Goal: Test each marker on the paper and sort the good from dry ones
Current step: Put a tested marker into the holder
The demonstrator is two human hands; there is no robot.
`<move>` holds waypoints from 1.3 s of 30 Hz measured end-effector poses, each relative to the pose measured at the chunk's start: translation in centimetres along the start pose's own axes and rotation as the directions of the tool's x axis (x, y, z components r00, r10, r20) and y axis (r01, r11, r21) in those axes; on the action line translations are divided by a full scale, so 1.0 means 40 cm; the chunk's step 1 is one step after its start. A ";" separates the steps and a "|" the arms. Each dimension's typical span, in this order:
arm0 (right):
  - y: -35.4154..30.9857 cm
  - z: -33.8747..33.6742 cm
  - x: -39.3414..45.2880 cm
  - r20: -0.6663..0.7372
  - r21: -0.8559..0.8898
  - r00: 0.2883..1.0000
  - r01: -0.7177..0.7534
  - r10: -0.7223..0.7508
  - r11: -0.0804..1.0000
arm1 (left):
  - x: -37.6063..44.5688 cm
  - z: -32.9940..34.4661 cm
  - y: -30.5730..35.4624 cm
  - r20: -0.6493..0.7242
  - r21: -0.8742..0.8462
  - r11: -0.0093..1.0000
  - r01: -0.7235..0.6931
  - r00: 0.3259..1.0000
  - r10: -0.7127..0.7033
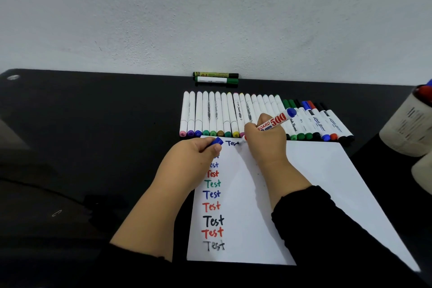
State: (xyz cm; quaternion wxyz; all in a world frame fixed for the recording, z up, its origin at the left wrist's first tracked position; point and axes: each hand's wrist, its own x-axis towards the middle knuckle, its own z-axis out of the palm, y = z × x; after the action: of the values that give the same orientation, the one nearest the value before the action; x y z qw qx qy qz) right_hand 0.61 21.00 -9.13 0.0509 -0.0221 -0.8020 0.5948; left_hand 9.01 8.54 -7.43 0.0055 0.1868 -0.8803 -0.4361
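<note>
Blue cap left, marker tip right, both at the paper's top edge.
Your right hand (pixel 265 141) pinches the white-barrelled blue whiteboard marker (pixel 275 120), tip down-left on the white paper sheet (pixel 304 182), barrel slanting up-right. Your left hand (pixel 194 159) pinches its blue plastic cap (pixel 216 141), just left of the tip, nearer for recapping. The fresh blue "Test" reads dark.

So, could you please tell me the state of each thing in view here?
Whiteboard marker: uncapped, held in right hand, tip on paper.
Blue cap: off, pinched in left hand.
Row of markers: capped, lying flat.
Two markers by the wall: capped, set apart.
</note>
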 end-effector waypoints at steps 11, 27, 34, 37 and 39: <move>-0.011 -0.005 0.001 -0.011 0.114 0.995 -0.100 0.102 0.988 | 0.002 0.001 -0.003 0.007 0.007 1.000 0.009 1.000 -0.009; -0.112 -0.104 -0.071 0.169 0.276 0.966 -0.238 0.197 0.931 | -0.057 -0.009 0.044 0.172 -0.286 0.958 0.021 0.985 0.030; -0.118 -0.112 -0.109 0.280 0.267 0.951 -0.207 0.130 0.941 | -0.068 -0.014 0.059 0.170 -0.319 0.947 -0.029 0.982 0.087; -0.120 -0.125 -0.117 0.342 0.303 0.936 -0.199 0.088 0.932 | -0.070 -0.019 0.060 0.140 -0.315 0.949 -0.019 0.988 0.066; -0.119 -0.130 -0.118 0.348 0.289 0.932 -0.214 0.106 0.933 | -0.073 -0.021 0.060 0.141 -0.316 0.949 -0.005 0.989 0.052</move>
State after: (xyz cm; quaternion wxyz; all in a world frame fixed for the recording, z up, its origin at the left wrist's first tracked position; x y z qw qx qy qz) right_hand 5.99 24.12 -3.34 -0.1290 0.0189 -0.6866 0.7153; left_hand 11.10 10.19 -4.61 -0.0235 0.1382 -0.7999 -0.5835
